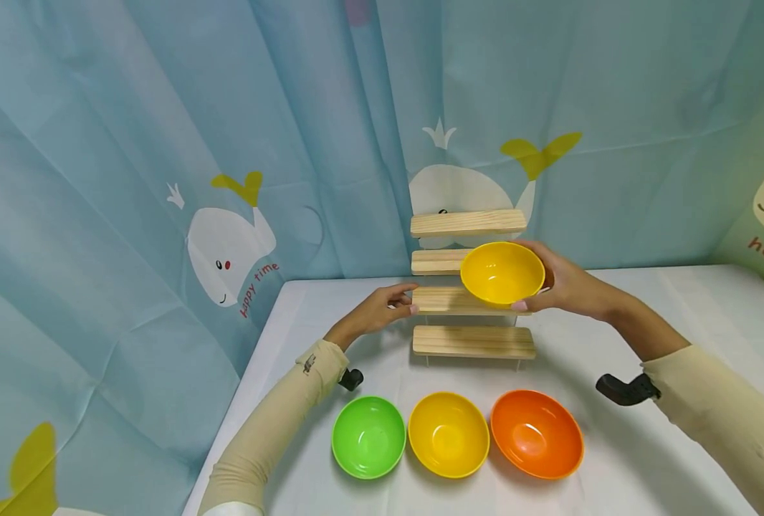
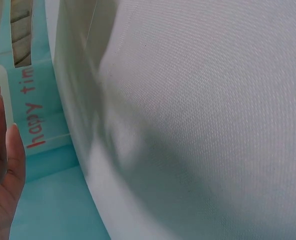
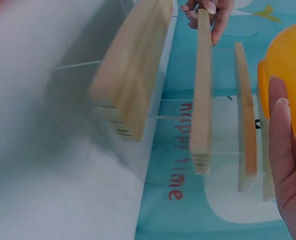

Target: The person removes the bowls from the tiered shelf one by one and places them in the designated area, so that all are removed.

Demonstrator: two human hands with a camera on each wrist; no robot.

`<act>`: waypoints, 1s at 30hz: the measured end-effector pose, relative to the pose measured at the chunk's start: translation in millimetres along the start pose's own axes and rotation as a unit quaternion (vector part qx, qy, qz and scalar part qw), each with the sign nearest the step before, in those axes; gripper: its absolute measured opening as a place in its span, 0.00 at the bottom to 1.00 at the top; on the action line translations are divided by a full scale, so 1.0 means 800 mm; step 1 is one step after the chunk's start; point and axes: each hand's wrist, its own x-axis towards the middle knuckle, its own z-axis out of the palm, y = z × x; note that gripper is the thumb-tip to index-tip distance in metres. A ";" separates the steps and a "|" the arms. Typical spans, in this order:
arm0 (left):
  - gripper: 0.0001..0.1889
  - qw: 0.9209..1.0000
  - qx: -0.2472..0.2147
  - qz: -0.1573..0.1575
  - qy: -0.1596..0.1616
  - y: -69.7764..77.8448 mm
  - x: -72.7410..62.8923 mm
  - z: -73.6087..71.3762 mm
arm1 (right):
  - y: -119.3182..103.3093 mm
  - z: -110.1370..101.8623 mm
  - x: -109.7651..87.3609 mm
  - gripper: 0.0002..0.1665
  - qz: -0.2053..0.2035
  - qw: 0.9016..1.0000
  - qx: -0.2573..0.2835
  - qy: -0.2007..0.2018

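A yellow bowl [image 1: 502,272] is held by my right hand [image 1: 565,283] at its right side, thumb in front and fingers behind. This bowl is in front of the right part of a stepped wooden display stand [image 1: 474,342], overlapping its middle planks in the head view. My left hand [image 1: 382,309] pinches the left end of the stand's second plank from the bottom. In the right wrist view the left fingers [image 3: 219,27] lie around that plank's end. The left wrist view shows only part of the left hand [image 2: 3,165].
Nearer on the white-covered table [image 1: 317,466] a green bowl [image 1: 369,437], another yellow bowl [image 1: 449,435] and an orange bowl [image 1: 537,434] stand in a row. A blue curtain [image 1: 330,143] with whale prints hangs behind the stand.
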 end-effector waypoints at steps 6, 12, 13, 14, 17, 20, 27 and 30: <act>0.31 1.000 0.001 0.004 0.000 -0.001 0.001 0.001 | 0.010 0.000 -0.021 0.55 0.004 1.000 0.008 0.001; 0.31 1.000 0.003 0.002 0.001 -0.001 0.000 0.001 | 0.019 -0.001 -0.045 0.56 0.009 1.000 0.007 -0.017; 0.31 1.000 0.003 0.002 0.001 -0.001 0.000 0.001 | 0.020 -0.001 -0.050 0.56 0.009 1.000 0.009 -0.018; 0.31 1.000 0.003 0.001 0.001 -0.001 0.000 0.000 | 0.023 -0.001 -0.054 0.56 0.008 1.000 0.012 -0.019; 0.31 1.000 0.000 0.001 0.001 -0.001 -0.001 0.000 | 0.029 -0.001 -0.068 0.55 0.007 1.000 0.015 -0.019; 0.30 1.000 -0.002 0.001 0.001 -0.002 -0.001 0.000 | 0.034 0.000 -0.083 0.54 0.007 1.000 0.016 -0.018; 0.30 1.000 -0.015 -0.003 0.000 0.000 -0.001 0.001 | 0.044 -0.002 -0.122 0.55 0.001 1.000 0.009 -0.015; 0.30 1.000 -0.014 0.000 0.002 0.000 -0.001 0.001 | 0.046 -0.004 -0.137 0.55 0.003 0.999 0.028 -0.019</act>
